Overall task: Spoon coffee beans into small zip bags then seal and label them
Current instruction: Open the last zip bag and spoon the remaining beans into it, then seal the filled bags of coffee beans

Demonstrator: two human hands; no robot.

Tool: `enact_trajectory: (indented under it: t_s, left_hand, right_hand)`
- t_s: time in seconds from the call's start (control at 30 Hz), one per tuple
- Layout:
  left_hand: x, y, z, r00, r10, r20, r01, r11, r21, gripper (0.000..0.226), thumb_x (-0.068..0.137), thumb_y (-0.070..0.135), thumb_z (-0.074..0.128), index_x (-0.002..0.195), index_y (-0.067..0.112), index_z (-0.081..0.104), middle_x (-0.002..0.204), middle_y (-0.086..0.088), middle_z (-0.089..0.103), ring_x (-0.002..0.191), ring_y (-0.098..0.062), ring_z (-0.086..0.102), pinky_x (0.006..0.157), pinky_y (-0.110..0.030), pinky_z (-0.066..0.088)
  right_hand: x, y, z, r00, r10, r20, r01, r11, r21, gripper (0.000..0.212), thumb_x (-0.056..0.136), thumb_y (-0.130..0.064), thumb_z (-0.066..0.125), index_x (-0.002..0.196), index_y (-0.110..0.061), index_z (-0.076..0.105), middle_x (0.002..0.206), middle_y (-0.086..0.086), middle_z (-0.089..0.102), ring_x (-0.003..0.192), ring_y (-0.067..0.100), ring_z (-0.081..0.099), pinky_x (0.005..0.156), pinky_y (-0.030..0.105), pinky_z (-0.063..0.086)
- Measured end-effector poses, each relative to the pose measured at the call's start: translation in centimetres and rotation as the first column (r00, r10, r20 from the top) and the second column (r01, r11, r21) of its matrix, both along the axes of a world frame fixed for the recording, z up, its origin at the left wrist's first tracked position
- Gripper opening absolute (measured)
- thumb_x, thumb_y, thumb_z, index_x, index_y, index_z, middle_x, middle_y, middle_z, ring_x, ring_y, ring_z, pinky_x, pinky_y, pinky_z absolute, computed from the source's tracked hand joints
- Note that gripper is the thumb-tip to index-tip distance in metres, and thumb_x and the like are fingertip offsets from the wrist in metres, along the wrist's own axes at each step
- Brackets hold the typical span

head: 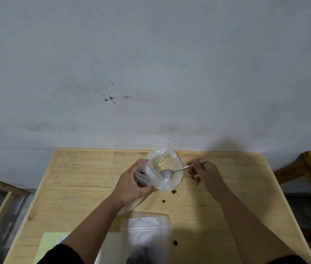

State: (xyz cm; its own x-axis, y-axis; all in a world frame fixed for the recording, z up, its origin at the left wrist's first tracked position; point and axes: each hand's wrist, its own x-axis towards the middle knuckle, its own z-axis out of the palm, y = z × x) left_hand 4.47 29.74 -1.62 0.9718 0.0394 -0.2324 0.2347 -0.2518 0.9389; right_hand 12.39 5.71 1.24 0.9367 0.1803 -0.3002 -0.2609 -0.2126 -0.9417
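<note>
- Left hand [131,184] grips a small zip bag [141,178] holding a few beans, beside the big clear bag [167,168] near the table [74,178]'s far edge.
- Right hand [203,173] pinches the spoon [171,173], bowl inside the big bag.
- Loose beans [173,191] lie on the table.

Clear plastic bag [167,168] held open, metal spoon [168,175] bowl inside it, loose coffee beans [173,191] scattered on wood — small zip bags [149,225] nearer

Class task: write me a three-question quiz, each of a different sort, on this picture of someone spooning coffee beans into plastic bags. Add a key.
1. True or false: the spoon has its bowl inside the open plastic bag.
2. Which hand holds the spoon's handle?
A. left hand
B. right hand
C. both
3. Fill in: loose beans lie on the wooden ____.

Key: 1 true; 2 B; 3 table.
</note>
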Motion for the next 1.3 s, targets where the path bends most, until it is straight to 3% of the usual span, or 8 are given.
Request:
enact_trajectory:
  t_s: [0.17,0.43,0.5,0.67,0.83,1.1,1.2,1.3]
  left_hand:
    - [0.3,-0.1,0.2,1.000,0.008,0.013,-0.008,1.000,-0.027,0.081,0.062,0.023,0.084,0.134,0.032,0.047,0.141,0.018,0.045,0.127,-0.001,0.045,0.102,-0.022,0.043]
    - [-0.4,0.7,-0.2,1.000,0.008,-0.013,-0.007,1.000,0.020,0.081,0.062,0.026,0.083,0.134,0.032,0.047,0.137,0.017,0.049,0.124,-0.003,0.049,0.101,-0.026,0.045]
    - [-0.6,0.9,-0.3,1.000,0.013,-0.018,-0.012,1.000,0.023,0.081,0.064,0.021,0.084,0.135,0.031,0.046,0.139,0.017,0.046,0.125,-0.002,0.047,0.099,-0.019,0.043]
    - [-0.7,0.8,-0.6,1.000,0.014,-0.017,-0.014,1.000,0.019,0.083,0.063,0.022,0.086,0.135,0.032,0.046,0.139,0.014,0.047,0.124,-0.005,0.049,0.100,-0.023,0.045]
    - [-0.6,0.6,-0.6,1.000,0.016,-0.017,-0.015,1.000,0.017,0.085,0.061,0.024,0.088,0.134,0.032,0.045,0.137,0.018,0.046,0.119,-0.001,0.052,0.096,-0.016,0.045]
    - [-0.4,0.4,-0.5,1.000,0.023,-0.017,-0.022,0.999,0.029,0.089,0.057,0.030,0.089,0.133,0.030,0.044,0.131,0.022,0.046,0.119,-0.001,0.050,0.100,-0.020,0.041]
    - [-0.3,0.3,-0.4,0.999,0.024,-0.030,-0.023,0.999,0.031,0.094,0.053,0.041,0.088,0.134,0.033,0.042,0.130,0.014,0.053,0.115,-0.003,0.054,0.099,-0.024,0.045]
    - [-0.2,0.1,-0.2,0.999,0.042,-0.026,-0.040,0.998,0.048,0.093,0.055,0.040,0.088,0.135,0.035,0.041,0.126,0.009,0.056,0.113,-0.005,0.056,0.093,-0.019,0.045]
  right_hand:
    - [-0.5,0.3,-0.7,0.999,-0.007,-0.052,0.007,1.000,0.004,0.022,0.097,-0.008,0.044,0.087,-0.003,0.062,0.067,0.008,0.060,0.053,0.011,0.055,0.042,0.022,0.042]
    - [-2.0,1.1,-2.1,0.952,-0.165,-0.258,0.197,0.975,0.102,0.026,0.098,-0.014,0.042,0.089,0.000,0.062,0.065,0.010,0.058,0.051,0.014,0.051,0.041,0.023,0.038]
    - [-2.2,1.0,-2.1,0.941,-0.215,-0.260,0.249,0.963,0.106,0.026,0.098,-0.015,0.043,0.088,0.000,0.062,0.064,0.010,0.057,0.048,0.013,0.051,0.040,0.023,0.038]
    - [-2.1,0.6,-1.6,0.924,-0.315,-0.215,0.341,0.935,0.096,0.029,0.099,-0.017,0.043,0.085,-0.003,0.064,0.064,0.009,0.058,0.050,0.013,0.051,0.042,0.023,0.040]
    - [-1.9,0.1,-0.4,0.926,-0.332,-0.180,0.357,0.926,0.127,0.026,0.099,-0.017,0.043,0.087,-0.004,0.063,0.069,0.012,0.059,0.058,0.018,0.053,0.042,0.022,0.041]
    - [-1.3,0.7,2.9,0.956,-0.280,-0.084,0.292,0.934,0.205,0.027,0.099,-0.017,0.043,0.086,-0.006,0.064,0.064,0.008,0.058,0.051,0.012,0.053,0.039,0.021,0.038]
    - [-1.5,1.7,4.4,0.985,-0.167,0.031,0.158,0.968,0.196,0.027,0.099,-0.016,0.043,0.085,-0.006,0.063,0.063,0.007,0.058,0.052,0.012,0.054,0.038,0.022,0.038]
    - [-2.1,2.8,5.7,0.984,-0.004,0.179,-0.011,0.996,0.084,0.028,0.099,-0.014,0.041,0.089,-0.005,0.066,0.067,0.008,0.060,0.057,0.012,0.056,0.038,0.022,0.040]
